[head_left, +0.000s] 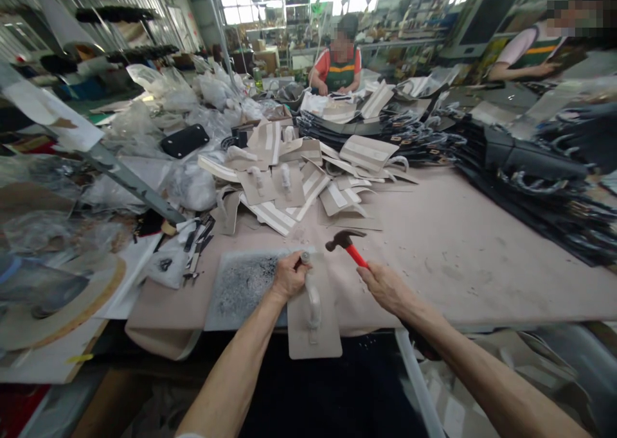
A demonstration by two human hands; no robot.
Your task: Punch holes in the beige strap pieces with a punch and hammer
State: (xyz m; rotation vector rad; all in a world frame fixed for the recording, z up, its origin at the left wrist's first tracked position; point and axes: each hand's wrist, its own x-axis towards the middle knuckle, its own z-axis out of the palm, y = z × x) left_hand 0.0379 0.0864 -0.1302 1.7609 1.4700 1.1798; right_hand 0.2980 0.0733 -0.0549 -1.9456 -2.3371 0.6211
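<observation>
My right hand (384,285) is closed round the red handle of a hammer (348,244), whose dark head is raised just above the table. My left hand (289,275) pinches a small metal punch (304,257) upright at the top of a beige leather piece (314,313). That piece has a wrapped white handle along its middle and hangs over the table's near edge. It lies partly on a scarred grey punching mat (243,287).
A heap of beige leather pieces (299,175) lies ahead. Stacks of black bag parts (530,175) fill the right side. Plastic bags (193,104) and small tools (197,242) crowd the left. Two other people (340,62) work at the table's far side.
</observation>
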